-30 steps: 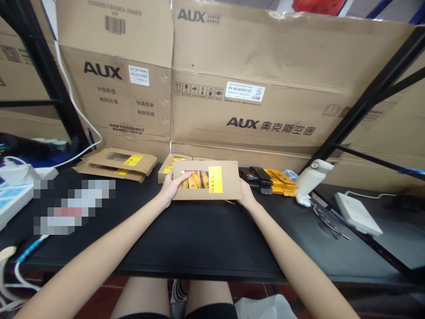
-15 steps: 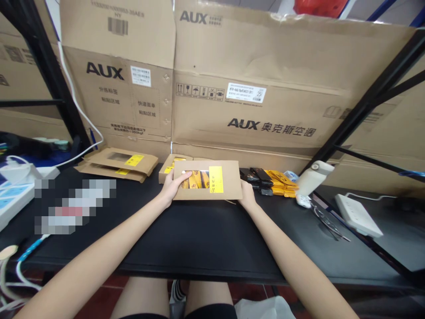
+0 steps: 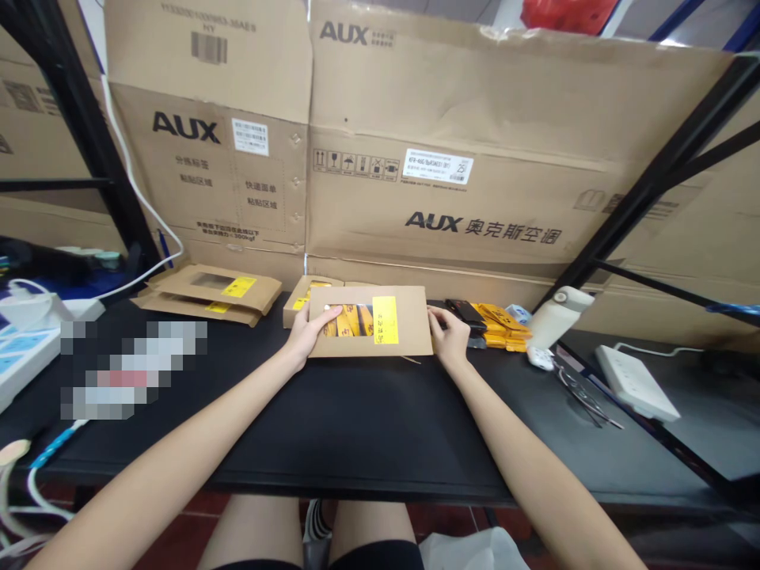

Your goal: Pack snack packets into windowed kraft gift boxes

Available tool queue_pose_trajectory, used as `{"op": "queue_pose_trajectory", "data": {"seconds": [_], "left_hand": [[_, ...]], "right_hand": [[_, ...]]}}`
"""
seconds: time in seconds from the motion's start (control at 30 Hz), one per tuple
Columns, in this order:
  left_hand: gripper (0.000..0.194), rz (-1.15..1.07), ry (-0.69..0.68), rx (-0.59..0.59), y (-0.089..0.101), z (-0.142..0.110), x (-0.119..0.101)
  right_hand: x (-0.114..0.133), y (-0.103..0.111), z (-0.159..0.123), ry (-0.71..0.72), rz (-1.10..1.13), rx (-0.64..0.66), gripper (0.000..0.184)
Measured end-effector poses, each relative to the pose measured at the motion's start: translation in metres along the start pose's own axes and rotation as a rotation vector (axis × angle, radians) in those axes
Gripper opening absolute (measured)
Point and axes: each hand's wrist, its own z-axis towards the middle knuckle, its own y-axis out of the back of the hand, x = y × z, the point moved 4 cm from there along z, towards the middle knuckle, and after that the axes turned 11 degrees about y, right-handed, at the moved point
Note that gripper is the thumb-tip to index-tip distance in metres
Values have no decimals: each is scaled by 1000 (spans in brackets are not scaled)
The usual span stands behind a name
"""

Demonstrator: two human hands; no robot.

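Observation:
A brown cardboard box (image 3: 404, 352) with a window and a yellow label is held up over the black table. Several orange packets (image 3: 355, 320) show through its window. My left hand (image 3: 309, 332) grips the box's left end, thumb lying across the front by the window and fingers hidden behind. At the right end, my right hand (image 3: 450, 334) has its fingers bent and pressed on the box's edge; some fingertips are out of sight. Another cardboard box (image 3: 290, 314) with orange contents sits partly hidden behind the held one.
Two flat cardboard boxes (image 3: 261, 289) lie stacked at left, near a white power strip (image 3: 20, 356). To the right are black and orange packets (image 3: 504, 326), a cream bottle (image 3: 558, 317), eyeglasses (image 3: 585, 396) and a white power strip (image 3: 638, 384). Large cardboard panels (image 3: 504, 103) stand behind.
My right hand has shifted slightly right, its fingers coming from behind the box to its right edge and bending there. The left hand and box stay nearly still.

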Motion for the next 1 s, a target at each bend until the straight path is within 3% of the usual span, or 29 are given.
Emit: {"op": "queue_pose_trajectory", "data": {"seconds": [0.07, 0.17, 0.27, 0.47, 0.63, 0.7, 0.87, 1.0], "left_hand": [[48, -5, 0, 5, -1, 0, -1], [49, -16, -2, 4, -1, 0, -1], [49, -10, -15, -10, 1, 1, -1], [49, -8, -35, -46, 2, 2, -1], [51, -20, -45, -120, 6, 3, -4], [51, -20, -58, -142, 8, 4, -5], [50, -19, -59, -120, 8, 5, -4], [51, -12, -47, -97, 4, 3, -4]], "right_hand": [[9, 10, 2, 2, -41, -149, 32], [18, 25, 3, -125, -79, -393, 35], [16, 28, 3, -264, 79, -491, 34], [-8, 9, 3, -606, 566, -465, 29], [-6, -6, 2, -858, 855, -321, 12], [-3, -11, 1, -957, 989, -251, 16], [-1, -19, 1, -954, 1102, -87, 21], [-1, -22, -2, -971, 1134, -84, 20]]}}
